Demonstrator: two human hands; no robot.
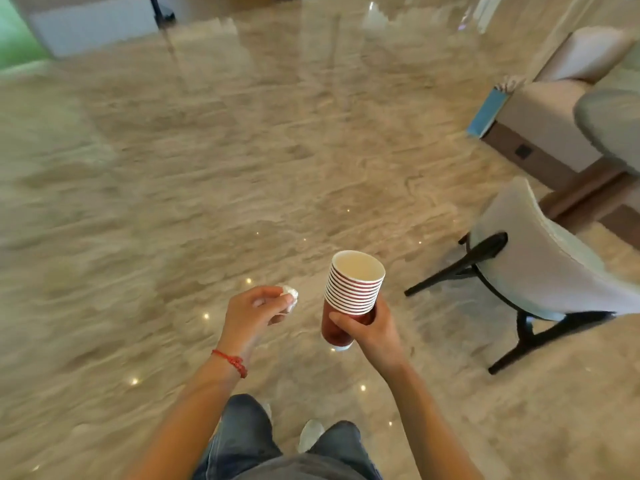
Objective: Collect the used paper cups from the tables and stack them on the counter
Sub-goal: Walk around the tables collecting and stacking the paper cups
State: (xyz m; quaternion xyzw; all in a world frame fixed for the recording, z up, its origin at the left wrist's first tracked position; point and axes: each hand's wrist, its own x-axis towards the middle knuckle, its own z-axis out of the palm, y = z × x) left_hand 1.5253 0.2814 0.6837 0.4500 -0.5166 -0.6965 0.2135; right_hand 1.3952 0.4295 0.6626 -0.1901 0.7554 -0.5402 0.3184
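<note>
A stack of red paper cups (351, 292) is held in the right hand (367, 329), the fingers being curled around the lowest cup only; the stack is tilted a little, its open mouth toward the camera; it is carried above the polished floor (207, 168), and no counter is seen in the view. A crumpled white tissue (290, 296) is pinched between the thumb and fingertips of the left hand (254, 311), just beside the stack but not touching it; a red thread bracelet (231, 361) is worn on that wrist.

The carrying step is judged to be in progress. Because only the bottom cup is gripped, the upper cups could slide out if the stack is tilted further; leftover liquid, if any, could then be spilled on the glossy floor. The white chair (540, 258) at the right stands near the path; the stack could be knocked against it.
</note>
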